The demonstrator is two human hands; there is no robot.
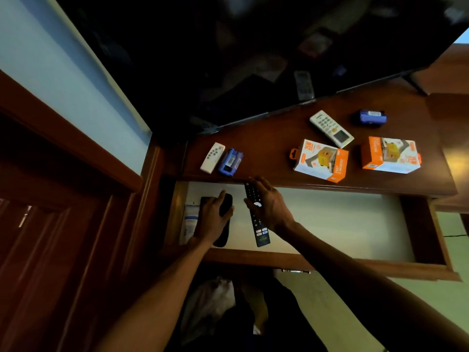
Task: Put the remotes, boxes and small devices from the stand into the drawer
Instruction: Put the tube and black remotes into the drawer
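Note:
The drawer (330, 224) stands pulled out below the wooden stand (279, 138). My left hand (210, 219) grips a black remote (224, 207) at the drawer's left end. My right hand (271, 204) holds a long black remote (258, 229) over the drawer floor. On the stand lie a small white remote (212, 157), a blue device (231, 162), a large white remote (331, 129), a second blue device (371, 117) and two orange-and-white charger boxes (321, 160) (390, 154).
A dark TV screen (228, 59) hangs over the back of the stand. A white packet (189, 222) lies at the drawer's far left. A wooden door panel (63, 212) is at the left, and the drawer's front rail (330, 265) runs near me.

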